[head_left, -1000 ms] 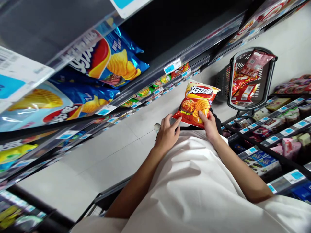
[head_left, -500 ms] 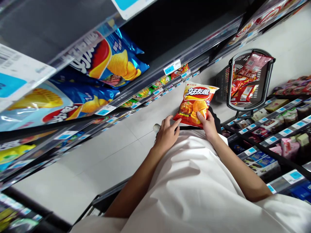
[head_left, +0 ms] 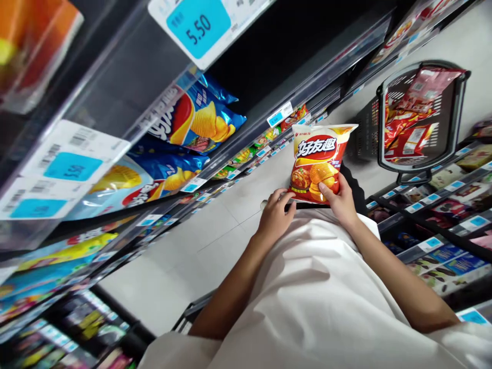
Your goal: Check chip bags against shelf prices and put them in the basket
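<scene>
Lightly pinching a red foil chip bag [head_left: 315,160] in right fingers [head_left: 326,190], steadying its lower edge with curled left fingers [head_left: 283,198], front upturned for reading.

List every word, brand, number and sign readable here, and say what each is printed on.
"5.50" on the large shelf price tag
"好友趣" on the red crisp bag
"5.50", blurred, on the lower shelf price tag
Lettering on the blue crisp bag: slanted and partly hidden, unreadable
Small print on the red crisp bag and the narrow shelf tag: too small to read
</scene>
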The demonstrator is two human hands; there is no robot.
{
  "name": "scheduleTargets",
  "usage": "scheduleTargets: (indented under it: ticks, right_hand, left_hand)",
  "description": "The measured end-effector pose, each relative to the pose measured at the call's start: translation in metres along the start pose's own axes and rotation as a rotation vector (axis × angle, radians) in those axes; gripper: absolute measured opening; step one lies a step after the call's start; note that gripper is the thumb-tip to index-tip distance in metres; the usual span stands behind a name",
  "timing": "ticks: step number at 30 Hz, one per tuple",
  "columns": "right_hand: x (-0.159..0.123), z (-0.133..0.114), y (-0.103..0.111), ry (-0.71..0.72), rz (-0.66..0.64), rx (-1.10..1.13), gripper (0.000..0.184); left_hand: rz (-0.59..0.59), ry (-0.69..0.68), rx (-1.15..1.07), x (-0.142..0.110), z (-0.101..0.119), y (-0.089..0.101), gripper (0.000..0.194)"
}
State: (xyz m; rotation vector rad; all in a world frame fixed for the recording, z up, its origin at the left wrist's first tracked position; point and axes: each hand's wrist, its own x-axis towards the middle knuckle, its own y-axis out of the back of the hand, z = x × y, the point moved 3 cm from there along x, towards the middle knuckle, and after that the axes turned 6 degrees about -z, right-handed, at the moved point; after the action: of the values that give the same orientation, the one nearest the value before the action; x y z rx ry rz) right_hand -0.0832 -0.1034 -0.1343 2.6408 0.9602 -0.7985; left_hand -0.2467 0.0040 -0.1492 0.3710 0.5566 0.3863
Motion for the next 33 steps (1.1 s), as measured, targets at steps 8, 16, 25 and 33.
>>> scheduleTargets:
  ticks: [8,16,25,33]
  right_hand:
    - [0.005,-0.023,0.014,0.041,-0.268,0.008,0.068]
    - [0.031,-0.063,0.066,0.278,-0.218,-0.169,0.066]
    - [0.046,-0.031,0.107,0.149,-0.034,0.228,0.061]
    - [0.070,0.040,0.092,-0.045,0.089,0.240,0.060]
  left_hand:
    - [-0.093,0.298,-0.551,0.048,0.033,0.038,0.070]
    - [-0.110,0.258,-0.401,0.109,0.094,0.028,0.056]
    - [-0.027,0.251,-0.276,0.148,0.118,0.025,0.054]
    - [0.276,0.238,-0.324,0.161,0.097,0.045,0.059]
